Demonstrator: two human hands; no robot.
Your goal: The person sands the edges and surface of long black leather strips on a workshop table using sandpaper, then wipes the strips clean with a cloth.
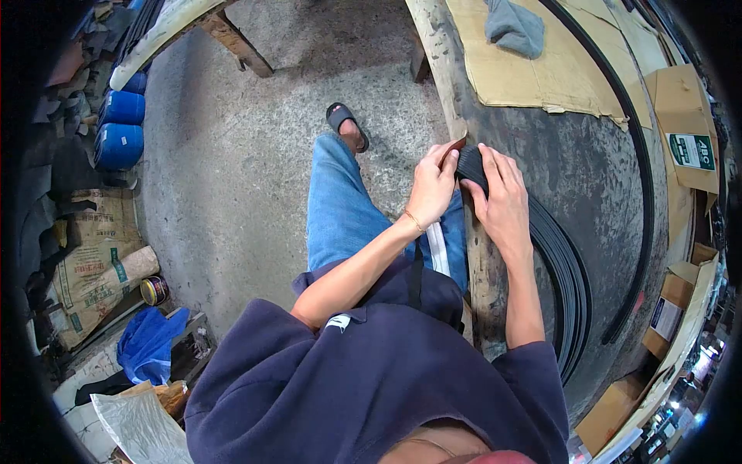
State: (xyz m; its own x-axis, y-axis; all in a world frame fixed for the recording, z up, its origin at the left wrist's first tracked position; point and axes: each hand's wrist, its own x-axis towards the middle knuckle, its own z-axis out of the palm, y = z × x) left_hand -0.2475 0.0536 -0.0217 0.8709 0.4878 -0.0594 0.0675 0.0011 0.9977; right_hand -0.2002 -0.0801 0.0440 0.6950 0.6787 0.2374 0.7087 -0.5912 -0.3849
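Observation:
A bundle of thin black strips (563, 267) curves over the dark bench, and its ribbed, fanned end (472, 165) rises at the bench's near edge. My right hand (501, 182) is wrapped round that end, thumb below and fingers on top. Close against it on the left, my left hand (434, 184) pinches a small reddish-brown piece (457, 146) that touches or nearly touches the strip ends. What the brown piece is made of I cannot make out. Part of the bundle is hidden under my right hand and forearm.
The bench (587, 166) carries cardboard (533, 77), a grey cloth (515, 28) and a long black strip (643, 170). Boxes (688, 127) line its far side. Blue rolls (119, 146), a paper sack (97, 267) and a tin (154, 291) stand on the left.

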